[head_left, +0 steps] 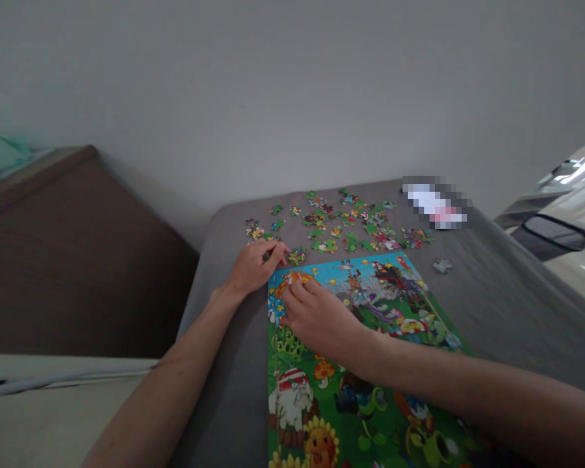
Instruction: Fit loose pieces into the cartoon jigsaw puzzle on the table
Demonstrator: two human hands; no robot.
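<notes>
A colourful jigsaw puzzle board (334,354) with cartoon plants and figures lies on the grey cloth, a blue strip along its far edge. My right hand (322,318) is over its far left corner, fingers bent and close together against the picture; the fingertips are partly hidden, so what they hold cannot be made out. Just beyond the same corner, my left hand (256,266) rests with fingers curled, and a bit of green puzzle piece shows between thumb and fingers. A loose puzzle piece (297,255) lies right beside the left fingertips.
Many loose puzzle pieces (351,242) are scattered beyond the board. One pale piece (441,265) lies apart at the right. A blurred-out flat object (436,205) sits at the far right. A brown wooden panel (78,260) stands left; a wall rises behind.
</notes>
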